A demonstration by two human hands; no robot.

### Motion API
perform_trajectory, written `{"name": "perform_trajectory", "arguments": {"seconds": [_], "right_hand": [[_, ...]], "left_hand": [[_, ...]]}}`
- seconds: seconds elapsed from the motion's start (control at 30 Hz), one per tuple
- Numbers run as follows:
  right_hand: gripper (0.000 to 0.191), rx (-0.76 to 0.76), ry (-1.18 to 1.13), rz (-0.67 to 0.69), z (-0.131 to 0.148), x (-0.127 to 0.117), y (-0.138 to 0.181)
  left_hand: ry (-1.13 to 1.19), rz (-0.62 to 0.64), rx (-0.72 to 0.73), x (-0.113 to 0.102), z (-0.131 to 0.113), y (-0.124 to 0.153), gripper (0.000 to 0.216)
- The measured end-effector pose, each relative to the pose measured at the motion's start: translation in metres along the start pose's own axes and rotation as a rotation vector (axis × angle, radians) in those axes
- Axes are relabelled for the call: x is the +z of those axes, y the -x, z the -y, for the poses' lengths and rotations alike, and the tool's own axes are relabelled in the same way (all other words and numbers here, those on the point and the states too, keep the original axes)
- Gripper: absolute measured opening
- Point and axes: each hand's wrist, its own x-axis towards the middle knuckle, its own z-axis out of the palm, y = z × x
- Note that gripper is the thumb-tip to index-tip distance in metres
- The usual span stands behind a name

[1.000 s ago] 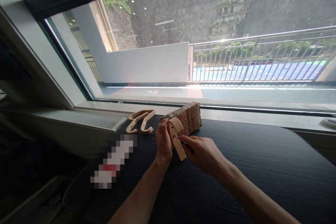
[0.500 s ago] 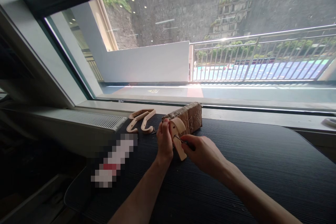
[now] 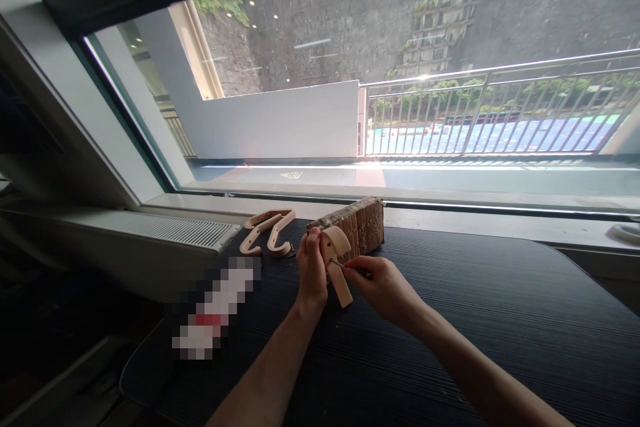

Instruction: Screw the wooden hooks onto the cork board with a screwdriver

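Progress first, as far as it can be judged: two loose wooden hooks (image 3: 280, 230) are laid out flat on the black table (image 3: 500, 320), well off to the left of the fingers, and they look set aside. A third wooden hook (image 3: 341, 287) is the one being worked on, so the job seems to be somewhere around the last piece. Whether anything is actually fixed into it yet can't be told, it's just too small.

Then the left hand (image 3: 311, 273): its fingers (image 3: 314, 243) are curled tight around the curved upper part of that hook, which is held upright with its lower end down near the table.

Right next to that, a thin metal tool (image 3: 337, 265) is pressed against the hook's side, between the two sets of fingers.

The tool is pinched by the right hand (image 3: 383, 287), with the fingertips (image 3: 353, 271) drawn in narrow, no gap to speak of.

Just behind the fingers, toward the window, a patterned wooden block (image 3: 363, 223) is parked on the table.
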Motion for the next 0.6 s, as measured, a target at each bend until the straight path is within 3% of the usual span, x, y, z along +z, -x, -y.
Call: {"name": "perform_trajectory", "arguments": {"seconds": [0.17, 0.33, 0.6], "right_hand": [[0.025, 0.032, -0.181, 0.065, 0.003, -0.006, -0.002], [0.044, 0.113, -0.467, 0.225, 0.018, -0.019, 0.003], [0.033, 0.159, -0.645, 0.309, 0.023, -0.021, 0.004]], "left_hand": [[-0.025, 0.007, 0.022, -0.001, 0.001, 0.001, 0.034], [0.0, 0.006, 0.0, 0.0, 0.0, 0.0, 0.033], [0.001, 0.009, 0.009, 0.001, -0.002, 0.0, 0.033]]}}
